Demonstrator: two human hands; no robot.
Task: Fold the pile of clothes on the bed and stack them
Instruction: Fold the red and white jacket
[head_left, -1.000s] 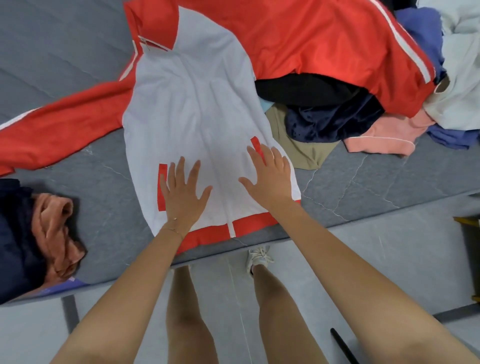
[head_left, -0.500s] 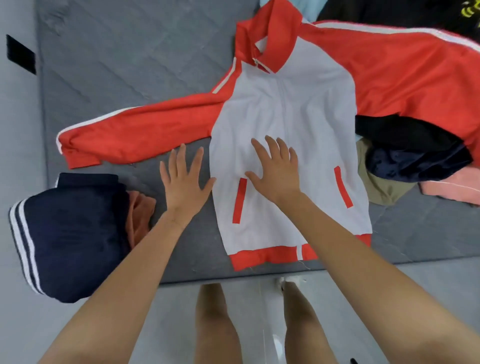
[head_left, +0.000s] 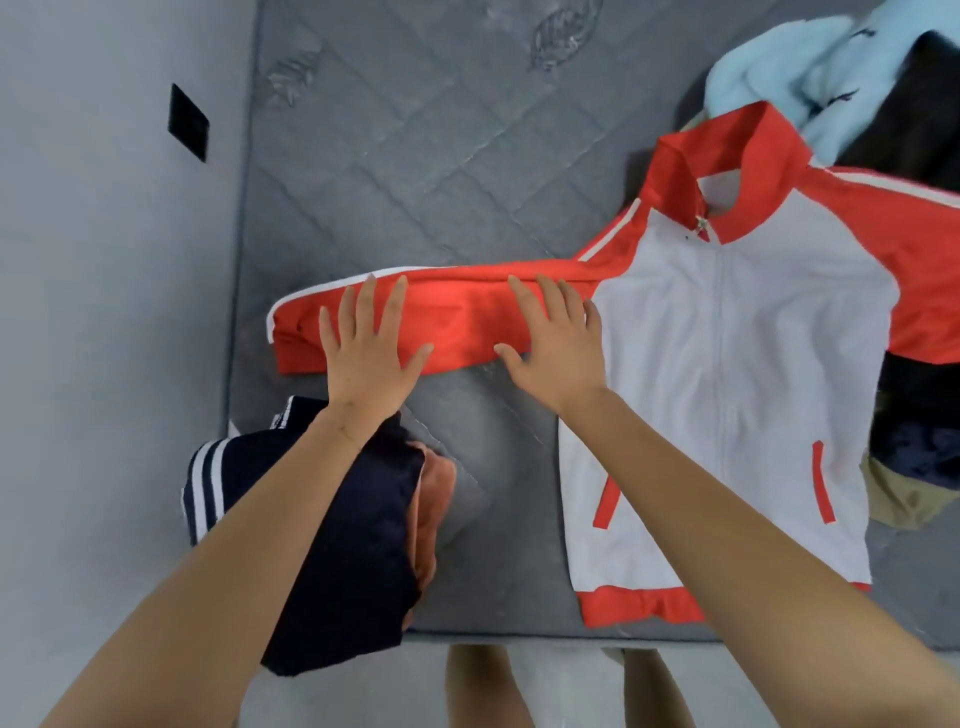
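Because the red and white jacket (head_left: 727, 364) is lying face up and zipped on the bed (head_left: 415, 156), with its body spread flat near the front edge, both hands are working on the part that is sticking out: the red sleeve (head_left: 457, 317) stretching sideways toward the wall (head_left: 104, 312). The left hand (head_left: 369, 353) is pressing down near the cuff end, and the right hand (head_left: 556, 348) is pressing where the sleeve is meeting the white body. The grip of each is fully open, fingers straight and spread, taking hold of nothing and only lying flat on the cloth. Judging by that palm contact, the person is smoothing the sleeve before folding it in across the chest (a wrinkled sleeve would be making a lumpy bundle). The other sleeve (head_left: 924, 260) is running off the right edge over the unsorted pile (head_left: 914, 104), where a light blue garment (head_left: 769, 73) and dark pieces are lying heaped, so that side is probably waiting its turn. Under the left forearm a navy garment (head_left: 353, 545) with white stripes is sitting folded at the bed's front corner, an orange garment (head_left: 434, 499) showing at its edge; this is apparently serving as the stack the jacket is heading for.
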